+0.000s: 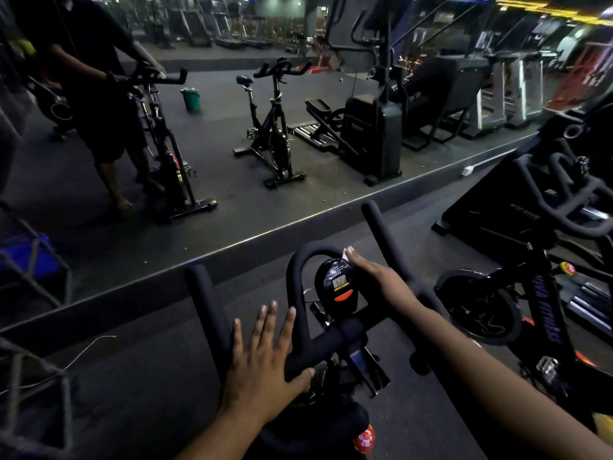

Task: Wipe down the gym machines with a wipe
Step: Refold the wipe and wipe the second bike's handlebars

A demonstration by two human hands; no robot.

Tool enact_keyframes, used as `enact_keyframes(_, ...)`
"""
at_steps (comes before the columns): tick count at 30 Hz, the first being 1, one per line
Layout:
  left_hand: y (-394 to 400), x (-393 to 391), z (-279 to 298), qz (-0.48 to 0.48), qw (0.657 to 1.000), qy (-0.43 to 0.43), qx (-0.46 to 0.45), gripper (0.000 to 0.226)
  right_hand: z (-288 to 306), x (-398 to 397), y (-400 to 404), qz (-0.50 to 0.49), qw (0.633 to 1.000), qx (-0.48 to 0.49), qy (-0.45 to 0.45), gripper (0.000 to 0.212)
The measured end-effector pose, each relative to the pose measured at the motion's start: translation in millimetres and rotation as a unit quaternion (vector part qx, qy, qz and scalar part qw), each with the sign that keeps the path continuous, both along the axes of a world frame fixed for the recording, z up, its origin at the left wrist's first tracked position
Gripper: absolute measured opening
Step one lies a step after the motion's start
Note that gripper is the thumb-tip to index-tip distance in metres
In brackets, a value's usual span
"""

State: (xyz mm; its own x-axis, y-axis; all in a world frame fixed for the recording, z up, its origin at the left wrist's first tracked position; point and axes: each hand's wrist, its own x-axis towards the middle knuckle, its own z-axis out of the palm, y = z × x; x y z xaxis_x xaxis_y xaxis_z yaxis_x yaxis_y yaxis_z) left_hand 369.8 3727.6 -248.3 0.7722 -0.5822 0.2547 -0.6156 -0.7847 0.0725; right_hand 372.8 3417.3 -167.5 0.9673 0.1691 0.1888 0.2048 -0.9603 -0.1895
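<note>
From the head camera: the left hand lies flat, fingers spread wide, on the exercise bike's black handlebar. The right hand, fingers straight and together, presses a white wipe (only a corner peeks past the fingertips) against the handlebar loop, just beside the console.

The small console just left of the right hand shows grey digits too blurred to read, and the neighbouring bike frame, well right of that hand, bears purple lettering that cannot be made out.
</note>
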Motion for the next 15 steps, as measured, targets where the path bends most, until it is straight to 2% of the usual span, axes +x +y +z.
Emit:
enact_keyframes(1, -0.7, -0.1, 0.6, 0.000, 1.000, -0.002, -0.004, 0.108, -1.9, -8.0, -3.7, 0.001, 1.000, 0.023, 0.006, 0.053)
enact_keyframes(4, -1.5, -0.4, 0.1, -0.001, 1.000, 0.000, -0.009, 0.108, -14.7, -35.9, -25.6, -0.015, 0.998, -0.015, 0.065, 0.084)
enact_keyframes(6, -1.6, -1.4, -1.2, -0.005, 1.000, 0.000, -0.014, 0.108, -22.2, -50.1, -39.5, 0.021, 0.995, -0.069, 0.068, 0.086)
enact_keyframes(8, -2.0, -1.0, -0.9, -0.005, 1.000, -0.001, -0.018, 0.108, -14.5, -55.5, -52.9, 0.066, 0.985, -0.126, 0.099, 0.075)
enact_keyframes(9, -2.3, -0.9, -1.3, -0.006, 1.000, -0.002, -0.018, 0.108, -5.1, -53.8, -53.6, 0.052, 0.982, -0.124, 0.129, 0.067)
enact_keyframes(10, -2.4, 0.1, -0.8, -0.006, 1.000, -0.003, -0.018, 0.108, 8.2, -50.4, -48.8, 0.003, 0.986, -0.087, 0.145, 0.061)
enact_keyframes(11, -1.9, 1.1, -0.6, -0.005, 1.000, -0.002, -0.016, 0.108, 20.2, -44.7, -40.4, -0.072, 0.990, -0.013, 0.117, 0.056)
enact_keyframes(13, -1.5, 1.4, -0.1, -0.004, 1.000, -0.002, -0.012, 0.109, 43.8, -26.8, -12.7, -0.222, 0.961, 0.166, -0.017, 0.046)
enact_keyframes(14, -1.6, 1.2, -0.2, -0.004, 1.000, -0.003, -0.013, 0.109, 52.5, -13.2, 2.5, -0.261, 0.947, 0.184, -0.045, 0.040)
enact_keyframes(15, -1.2, 0.6, 0.5, -0.005, 1.000, -0.003, -0.014, 0.109, 59.8, 3.2, 17.5, -0.277, 0.946, 0.166, -0.022, 0.032)
